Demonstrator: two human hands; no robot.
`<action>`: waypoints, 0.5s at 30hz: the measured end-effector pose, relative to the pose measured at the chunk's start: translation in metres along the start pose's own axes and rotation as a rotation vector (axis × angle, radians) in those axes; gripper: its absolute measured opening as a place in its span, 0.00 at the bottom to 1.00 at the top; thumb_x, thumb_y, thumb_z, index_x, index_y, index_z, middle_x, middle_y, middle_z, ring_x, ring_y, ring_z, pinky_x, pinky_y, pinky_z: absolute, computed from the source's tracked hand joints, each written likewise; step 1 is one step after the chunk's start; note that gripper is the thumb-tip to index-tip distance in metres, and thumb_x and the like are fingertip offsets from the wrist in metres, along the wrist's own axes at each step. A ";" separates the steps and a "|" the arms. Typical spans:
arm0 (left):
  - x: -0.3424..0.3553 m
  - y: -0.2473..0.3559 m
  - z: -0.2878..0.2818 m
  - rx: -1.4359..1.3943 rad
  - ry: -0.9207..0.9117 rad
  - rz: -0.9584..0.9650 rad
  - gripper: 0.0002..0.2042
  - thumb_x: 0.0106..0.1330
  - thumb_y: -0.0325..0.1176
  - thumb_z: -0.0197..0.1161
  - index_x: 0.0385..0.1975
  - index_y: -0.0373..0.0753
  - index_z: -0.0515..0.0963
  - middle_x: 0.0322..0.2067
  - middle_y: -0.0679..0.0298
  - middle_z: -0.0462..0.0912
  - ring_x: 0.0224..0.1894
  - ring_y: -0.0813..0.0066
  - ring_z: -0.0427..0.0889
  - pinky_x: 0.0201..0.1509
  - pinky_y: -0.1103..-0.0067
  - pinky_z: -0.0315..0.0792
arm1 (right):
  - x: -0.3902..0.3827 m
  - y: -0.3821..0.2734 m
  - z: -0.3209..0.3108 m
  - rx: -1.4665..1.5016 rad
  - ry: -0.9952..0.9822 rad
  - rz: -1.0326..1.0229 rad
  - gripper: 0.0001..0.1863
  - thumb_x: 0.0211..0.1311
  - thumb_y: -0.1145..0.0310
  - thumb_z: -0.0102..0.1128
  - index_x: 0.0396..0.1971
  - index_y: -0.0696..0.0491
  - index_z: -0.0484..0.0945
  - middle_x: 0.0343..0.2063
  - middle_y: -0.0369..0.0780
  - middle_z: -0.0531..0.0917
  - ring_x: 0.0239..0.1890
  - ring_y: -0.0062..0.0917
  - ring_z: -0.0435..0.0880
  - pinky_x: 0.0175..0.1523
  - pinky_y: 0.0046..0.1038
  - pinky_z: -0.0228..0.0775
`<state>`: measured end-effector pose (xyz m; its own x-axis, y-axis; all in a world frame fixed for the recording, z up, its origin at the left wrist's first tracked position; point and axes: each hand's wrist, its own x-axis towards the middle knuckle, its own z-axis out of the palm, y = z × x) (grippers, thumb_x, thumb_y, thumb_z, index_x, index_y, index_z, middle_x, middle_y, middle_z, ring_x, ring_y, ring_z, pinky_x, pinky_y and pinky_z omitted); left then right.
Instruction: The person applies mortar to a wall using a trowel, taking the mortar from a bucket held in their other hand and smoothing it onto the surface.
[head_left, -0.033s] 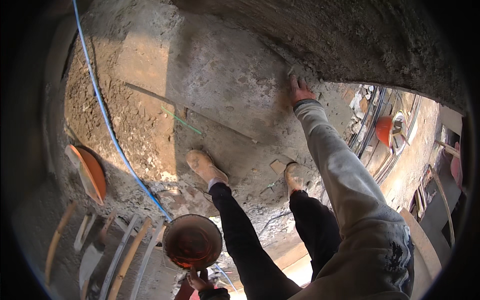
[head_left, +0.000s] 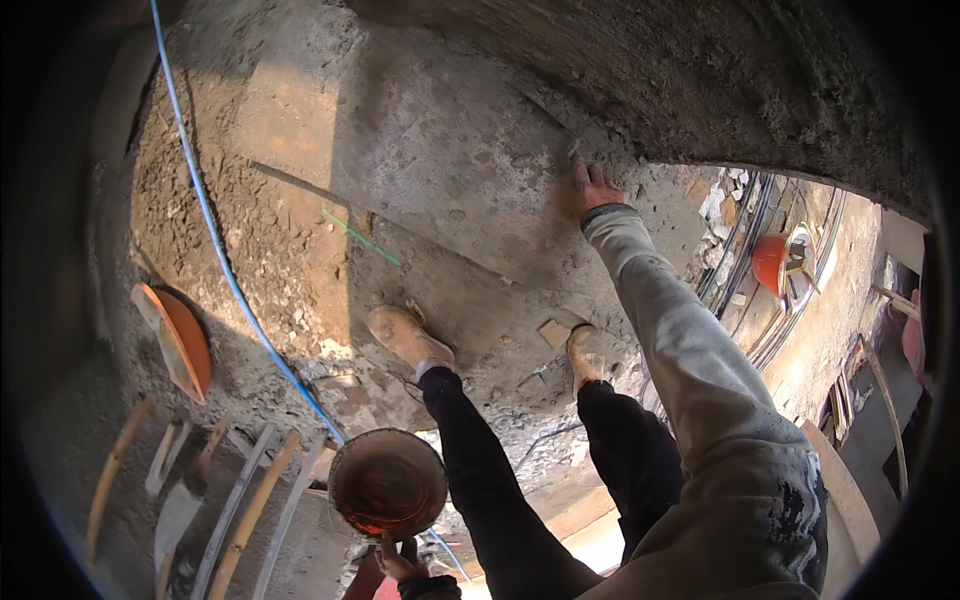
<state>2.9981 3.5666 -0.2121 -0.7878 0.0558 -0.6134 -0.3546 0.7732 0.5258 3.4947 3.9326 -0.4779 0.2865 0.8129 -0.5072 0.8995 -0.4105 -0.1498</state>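
My right hand reaches forward at the end of a long grey sleeve. Its fingers are stretched out against rough grey mortar, beside the foot of a dark curved concrete mass. I see nothing held in it. Low in the picture, my left hand grips the near rim of a round, deep basin. The basin's inside is stained dark with reddish streaks, and it hangs beside my left leg. The left fingers beneath the rim are partly hidden.
A blue hose runs down the left side, past a tilted orange basin. Several wooden sticks and metal strips stand at lower left. To the right are black cables and an orange bucket. The dark concrete overhangs above.
My right hand has shifted slightly left along the mortar. My left hand and the basin stay almost where they were.
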 end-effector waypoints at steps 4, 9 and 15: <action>-0.034 -0.033 -0.011 0.377 -0.042 0.228 0.14 0.52 0.24 0.60 0.40 0.32 0.72 0.40 0.61 0.70 0.43 0.71 0.71 0.43 0.75 0.72 | -0.076 0.000 0.047 -0.046 -0.321 -0.647 0.36 0.50 0.72 0.54 0.62 0.45 0.55 0.57 0.47 0.64 0.53 0.42 0.71 0.55 0.38 0.66; -0.073 -0.039 -0.018 0.237 0.069 0.088 0.16 0.51 0.31 0.61 0.41 0.38 0.72 0.32 0.68 0.73 0.33 0.77 0.72 0.35 0.79 0.69 | -0.151 0.015 0.042 0.338 -0.230 -0.296 0.30 0.53 0.68 0.51 0.60 0.45 0.59 0.47 0.46 0.70 0.46 0.43 0.75 0.47 0.38 0.71; -0.073 -0.039 -0.001 0.137 0.006 -0.032 0.14 0.54 0.37 0.63 0.38 0.39 0.72 0.31 0.65 0.73 0.32 0.72 0.73 0.31 0.80 0.69 | -0.126 0.162 0.068 0.223 0.263 0.026 0.27 0.54 0.69 0.52 0.57 0.51 0.61 0.37 0.44 0.72 0.38 0.40 0.76 0.37 0.37 0.72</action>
<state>3.0694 3.5319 -0.1871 -0.7803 0.0265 -0.6248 -0.3080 0.8533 0.4208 3.5815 3.7359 -0.4962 0.4094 0.8679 -0.2814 0.8048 -0.4888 -0.3367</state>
